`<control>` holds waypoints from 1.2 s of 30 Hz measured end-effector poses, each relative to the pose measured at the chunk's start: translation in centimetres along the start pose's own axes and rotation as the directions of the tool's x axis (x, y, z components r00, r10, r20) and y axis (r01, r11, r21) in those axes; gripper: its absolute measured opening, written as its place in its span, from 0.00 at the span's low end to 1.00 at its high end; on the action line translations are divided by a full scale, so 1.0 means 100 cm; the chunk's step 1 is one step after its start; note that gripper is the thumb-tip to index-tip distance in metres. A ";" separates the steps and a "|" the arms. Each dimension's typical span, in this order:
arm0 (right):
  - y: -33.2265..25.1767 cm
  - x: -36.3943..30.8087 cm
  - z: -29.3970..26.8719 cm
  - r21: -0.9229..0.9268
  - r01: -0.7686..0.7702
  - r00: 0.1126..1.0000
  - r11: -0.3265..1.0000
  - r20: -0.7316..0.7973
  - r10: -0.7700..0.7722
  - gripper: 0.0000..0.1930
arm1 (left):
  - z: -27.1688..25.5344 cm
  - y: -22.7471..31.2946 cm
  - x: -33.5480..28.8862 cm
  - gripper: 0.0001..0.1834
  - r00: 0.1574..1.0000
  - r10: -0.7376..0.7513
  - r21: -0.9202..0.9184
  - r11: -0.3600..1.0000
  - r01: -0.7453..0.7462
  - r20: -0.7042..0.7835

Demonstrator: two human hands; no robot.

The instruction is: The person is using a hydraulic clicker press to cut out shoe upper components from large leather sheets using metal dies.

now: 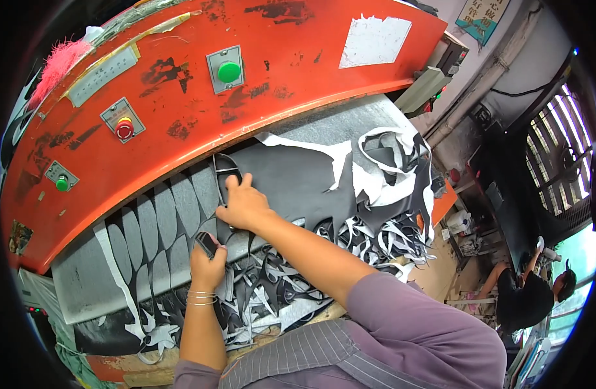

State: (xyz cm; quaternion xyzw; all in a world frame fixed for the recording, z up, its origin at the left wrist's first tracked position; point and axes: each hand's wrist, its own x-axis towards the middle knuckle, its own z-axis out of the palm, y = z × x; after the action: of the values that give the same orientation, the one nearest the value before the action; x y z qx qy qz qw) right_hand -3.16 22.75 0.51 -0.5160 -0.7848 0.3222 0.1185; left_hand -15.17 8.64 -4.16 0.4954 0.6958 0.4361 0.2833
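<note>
My right hand (245, 206) reaches over a dark sheet (291, 172), its fingers curled on a thin metal cutting die (225, 162) with a curved rim, close to the red machine's lower edge. Part of the die is hidden under the hand. Lower and to the left, my left hand (207, 267) is closed around a small dark cut piece (207, 244); how many layers it has I cannot tell. Left of both hands, rows of elongated grey cut shapes (146, 223) lie on the pale cutting board (84, 285), with thin dark strips of sheet between them.
The red machine beam (272, 71) spans the far side, with green buttons (228, 72) and a red knob (124, 128). Black and white offcuts (376, 243) heap along the near edge. More white-edged scrap (385, 168) lies at right. A seated person (531, 295) is at far right.
</note>
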 end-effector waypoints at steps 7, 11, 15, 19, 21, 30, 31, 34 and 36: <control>0.036 -0.038 -0.010 0.466 0.323 0.927 0.824 0.021 -0.375 0.34 | -0.001 0.031 0.026 0.23 0.952 -0.305 -0.795 0.575 0.193 0.011; 0.026 -0.082 -0.003 0.520 0.289 0.814 0.804 0.309 -0.492 0.32 | -0.004 0.041 0.014 0.30 0.939 -0.258 -0.739 0.583 0.337 0.225; 0.027 -0.093 -0.035 0.111 0.448 0.816 0.887 0.355 -0.456 0.28 | 0.001 0.031 -0.006 0.26 0.980 -0.197 -0.531 0.829 0.173 0.012; 0.025 -0.059 -0.038 -0.233 0.138 0.978 0.963 0.188 -0.094 0.28 | -0.004 0.006 -0.013 0.27 0.868 -0.122 -0.218 0.976 0.017 -0.481; 0.037 -0.033 -0.037 -0.252 -0.040 0.999 0.967 0.021 0.047 0.29 | -0.009 -0.001 -0.014 0.26 0.899 -0.301 -0.564 0.822 0.075 -0.319; 0.112 -0.055 -0.026 -0.231 0.347 0.925 0.909 -0.078 -0.372 0.44 | -0.011 -0.008 -0.022 0.27 0.924 -0.301 -0.599 0.793 0.107 -0.234; 0.116 -0.054 -0.026 -0.245 0.346 0.926 0.906 -0.069 -0.372 0.44 | -0.009 -0.007 -0.020 0.27 0.923 -0.307 -0.613 0.783 0.107 -0.231; 0.122 -0.054 -0.022 -0.260 0.371 0.898 0.892 -0.144 -0.416 0.42 | -0.006 0.001 -0.019 0.30 0.934 -0.306 -0.599 0.789 0.139 -0.185; 0.120 -0.054 -0.021 -0.269 0.386 0.895 0.882 -0.121 -0.429 0.41 | -0.007 0.002 -0.021 0.32 0.945 -0.223 -0.562 0.825 0.053 -0.238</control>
State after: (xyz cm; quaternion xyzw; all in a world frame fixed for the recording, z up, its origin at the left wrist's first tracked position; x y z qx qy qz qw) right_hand 9.16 21.88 -4.63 -0.3759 -0.8950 0.1464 0.1905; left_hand -14.96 6.49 -3.73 0.2710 0.6100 0.6635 0.3380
